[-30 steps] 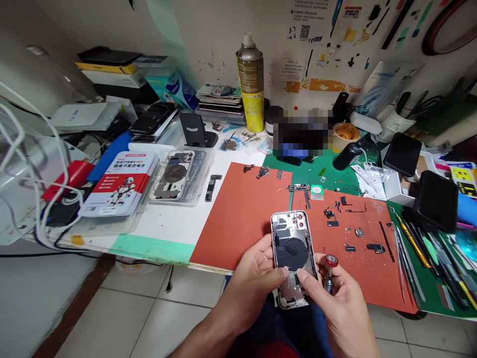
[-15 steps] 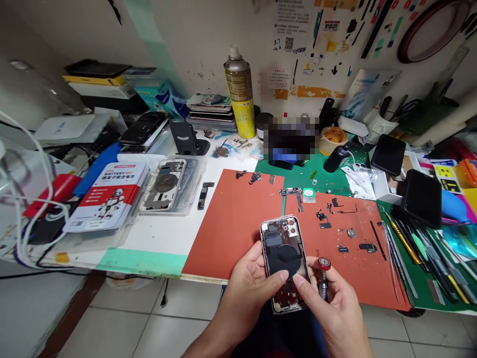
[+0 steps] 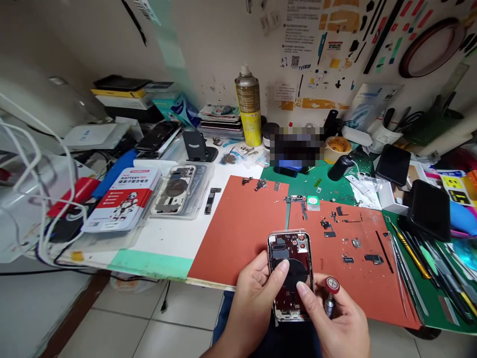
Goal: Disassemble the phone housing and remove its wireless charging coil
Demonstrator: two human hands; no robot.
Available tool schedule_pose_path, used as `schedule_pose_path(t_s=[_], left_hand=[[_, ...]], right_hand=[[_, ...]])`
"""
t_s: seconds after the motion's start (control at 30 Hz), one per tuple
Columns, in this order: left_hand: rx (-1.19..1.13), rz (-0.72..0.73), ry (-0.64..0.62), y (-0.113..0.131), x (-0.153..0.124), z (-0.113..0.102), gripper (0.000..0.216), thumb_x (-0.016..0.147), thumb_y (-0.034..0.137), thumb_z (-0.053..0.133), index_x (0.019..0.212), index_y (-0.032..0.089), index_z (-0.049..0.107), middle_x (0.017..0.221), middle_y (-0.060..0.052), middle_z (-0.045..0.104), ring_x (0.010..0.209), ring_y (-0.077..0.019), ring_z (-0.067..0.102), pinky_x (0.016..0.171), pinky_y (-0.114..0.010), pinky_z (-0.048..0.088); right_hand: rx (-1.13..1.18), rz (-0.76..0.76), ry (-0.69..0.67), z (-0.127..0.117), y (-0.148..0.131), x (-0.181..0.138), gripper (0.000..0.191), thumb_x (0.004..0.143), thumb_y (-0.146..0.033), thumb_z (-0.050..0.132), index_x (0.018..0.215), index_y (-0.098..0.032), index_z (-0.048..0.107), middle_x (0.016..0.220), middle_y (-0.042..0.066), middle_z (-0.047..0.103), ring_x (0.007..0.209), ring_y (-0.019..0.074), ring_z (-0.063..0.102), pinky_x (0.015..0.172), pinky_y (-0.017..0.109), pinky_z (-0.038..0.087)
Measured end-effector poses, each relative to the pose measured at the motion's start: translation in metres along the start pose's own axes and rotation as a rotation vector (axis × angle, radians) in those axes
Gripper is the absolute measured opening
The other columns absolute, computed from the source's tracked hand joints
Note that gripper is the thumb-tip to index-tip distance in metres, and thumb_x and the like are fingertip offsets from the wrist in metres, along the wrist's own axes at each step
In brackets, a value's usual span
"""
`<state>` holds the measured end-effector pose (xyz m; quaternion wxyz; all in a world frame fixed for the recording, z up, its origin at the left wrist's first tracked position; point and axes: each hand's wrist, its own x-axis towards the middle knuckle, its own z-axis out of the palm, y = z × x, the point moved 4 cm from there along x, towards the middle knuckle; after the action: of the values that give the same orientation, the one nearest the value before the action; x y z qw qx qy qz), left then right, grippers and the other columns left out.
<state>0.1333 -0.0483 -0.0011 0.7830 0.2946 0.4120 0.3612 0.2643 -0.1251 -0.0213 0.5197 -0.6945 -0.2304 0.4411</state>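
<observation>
An opened phone housing (image 3: 292,248) with a pale metal frame and a dark round pad inside is held over the front edge of the bench. My left hand (image 3: 257,288) grips its left side, the thumb lying on the round pad. Around the lower right side is my right hand (image 3: 335,313), its thumb pressing inside the housing. A screwdriver (image 3: 330,297) with a red cap marked by a cross is tucked in the right fingers. Small phone parts, among them a dark module (image 3: 373,259), lie behind on the red-brown mat (image 3: 238,233).
At left, a second phone housing (image 3: 173,191) rests on a clear plastic case beside a battery box (image 3: 121,199). Tweezers and several tools (image 3: 412,248) line the right side of the green mat. A spray can (image 3: 248,107) stands at the back.
The view has shifted, so the bench appears lower and further right. The housing is turned more upright. My left thumb has moved up on the round pad and the thumbs are further apart.
</observation>
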Motion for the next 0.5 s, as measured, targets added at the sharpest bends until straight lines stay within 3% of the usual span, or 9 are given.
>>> schedule_pose_path(t_s=[0.1,0.27,0.5], left_hand=[[0.018,0.015,0.001,0.0,0.001,0.001,0.034,0.097,0.036,0.073,0.123,0.015,0.071,0.11,-0.013,0.082,0.095,-0.0262,0.077,0.081,-0.034,0.059],[0.049,0.005,-0.009,0.006,0.003,0.005,0.034,0.094,0.037,0.077,0.118,0.014,0.072,0.106,-0.013,0.082,0.092,-0.0261,0.077,0.081,-0.035,0.061],[0.043,0.032,-0.043,0.009,0.0,0.01,0.032,0.09,0.043,0.081,0.104,0.014,0.074,0.098,-0.011,0.083,0.085,-0.0232,0.077,0.08,-0.032,0.061]], right_hand=[[-0.003,-0.003,0.022,0.003,-0.002,-0.003,0.042,0.075,-0.057,0.084,0.087,-0.017,0.08,0.076,0.004,0.068,0.065,0.0148,0.058,0.063,0.024,0.056],[0.03,0.017,0.184,0.008,-0.013,-0.011,0.047,0.069,-0.061,0.087,0.085,-0.017,0.08,0.07,0.001,0.064,0.061,0.0126,0.052,0.059,0.023,0.052],[0.027,0.015,0.222,0.005,-0.006,-0.013,0.052,0.065,-0.064,0.088,0.085,-0.016,0.08,0.073,0.004,0.069,0.059,0.0126,0.053,0.054,0.023,0.049]])
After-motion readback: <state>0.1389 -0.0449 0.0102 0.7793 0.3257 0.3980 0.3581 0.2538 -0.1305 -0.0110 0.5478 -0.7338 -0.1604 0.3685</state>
